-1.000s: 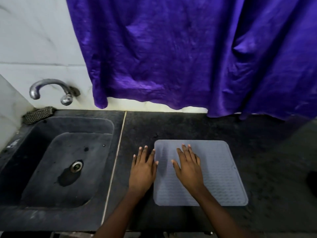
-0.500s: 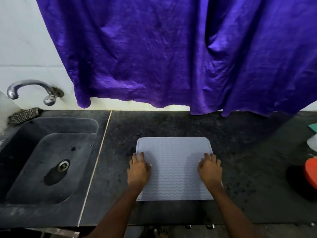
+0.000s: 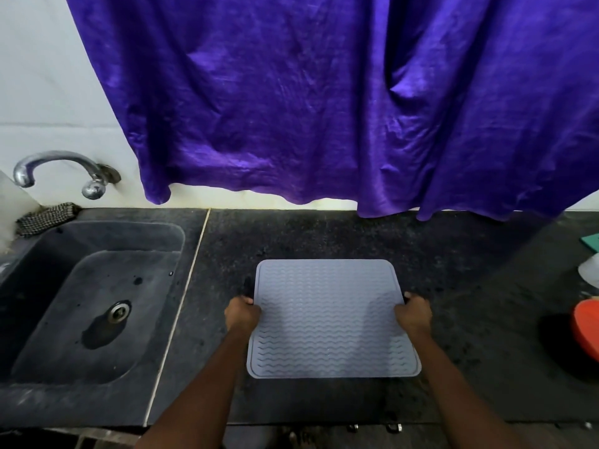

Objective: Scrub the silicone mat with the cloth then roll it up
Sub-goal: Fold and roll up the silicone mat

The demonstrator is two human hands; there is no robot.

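A grey mat with a wavy raised pattern sits in the lower middle of the frame on a dark speckled counter. The left hand grips the mat's left edge and the right hand grips its right edge, each with fingers curled around the rim about halfway along the side. Both forearms run up from the bottom of the frame. Whether the mat lies fully flat or is slightly raised off the counter cannot be told. At the left of the frame is a dark sink with a metal drain and a wet patch beside it. A curved tap juts from the white wall above, and a checked cloth lies at the sink's upper left corner, well apart from the mat. A purple curtain fills the upper frame. At the right edge an orange-red object is partly cut off.
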